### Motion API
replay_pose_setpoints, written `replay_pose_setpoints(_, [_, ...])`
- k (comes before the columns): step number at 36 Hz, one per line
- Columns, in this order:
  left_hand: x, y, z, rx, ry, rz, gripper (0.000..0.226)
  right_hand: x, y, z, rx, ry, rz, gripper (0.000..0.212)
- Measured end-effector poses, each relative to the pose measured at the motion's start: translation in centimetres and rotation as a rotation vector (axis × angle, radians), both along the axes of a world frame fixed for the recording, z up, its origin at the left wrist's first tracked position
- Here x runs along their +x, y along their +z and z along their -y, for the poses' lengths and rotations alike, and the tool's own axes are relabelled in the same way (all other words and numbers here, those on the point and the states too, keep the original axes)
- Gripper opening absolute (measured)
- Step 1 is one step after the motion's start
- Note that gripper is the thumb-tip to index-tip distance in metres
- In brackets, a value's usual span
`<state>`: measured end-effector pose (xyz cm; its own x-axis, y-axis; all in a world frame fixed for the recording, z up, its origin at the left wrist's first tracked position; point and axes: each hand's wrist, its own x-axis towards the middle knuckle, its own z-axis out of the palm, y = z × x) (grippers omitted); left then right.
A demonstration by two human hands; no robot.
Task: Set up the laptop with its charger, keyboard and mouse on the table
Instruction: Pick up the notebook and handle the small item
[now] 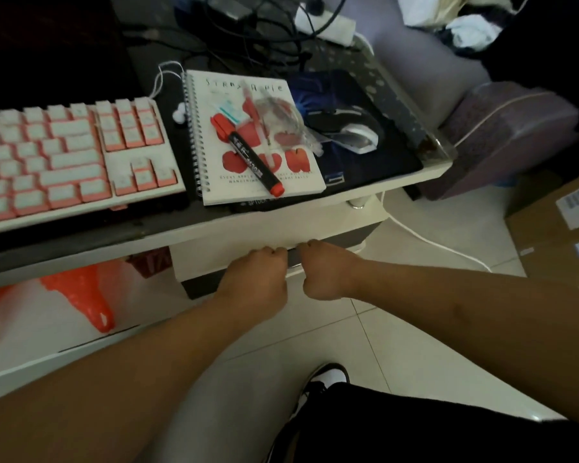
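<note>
both hands at the drawer front below the bench

both grips are curled at the lower edge of the white drawer front (234, 242) under the bench (425, 170): our left hand (254, 280) and right hand (326, 274) sit side by side, nearly touching, fingers hooked under that edge with the fingertips hidden, so each grip grasps the drawer front. on the bench above, the pink-and-white keyboard (64, 162) lies at the left. just right of it a spiral notebook (254, 138) rests flat, carrying a red-capped marker (248, 152) laid diagonally and a crumpled clear wrapper (281, 121). the mouse (351, 128), dark with a silver rear, sits on a dark mouse pad (381, 155) beside the notebook, near the bench's right edge. behind these, black cables (248, 38) tangle toward a white power strip (328, 25). a dark panel at upper left may be the laptop; we cannot tell. an orange plastic bag (81, 295) lies on the lower shelf at left. a cardboard box (555, 228) stands on the tiled floor at right, and a white cable (432, 242) trails across the tiles.
</note>
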<state>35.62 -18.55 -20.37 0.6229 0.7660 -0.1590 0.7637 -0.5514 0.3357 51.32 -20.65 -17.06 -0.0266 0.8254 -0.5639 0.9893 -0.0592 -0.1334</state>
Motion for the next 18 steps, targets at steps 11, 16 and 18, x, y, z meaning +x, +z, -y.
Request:
replay_pose_setpoints(11, [-2.4,15.0,-0.3,0.055,-0.006,0.204,0.014,-4.1,14.5,-0.1,-0.030,-0.141,-0.175,0.022])
replay_pose_setpoints(16, [-4.4,19.4,-1.6,0.038,0.179,0.376,0.007,-5.0,18.3,0.3,0.228,-0.325,-0.298,0.024])
replay_pose_setpoints(18, [-4.9,20.9,-2.8,0.056,0.245,0.394,0.006,-4.9,19.1,-0.5,0.318,-0.412,-0.334,0.024])
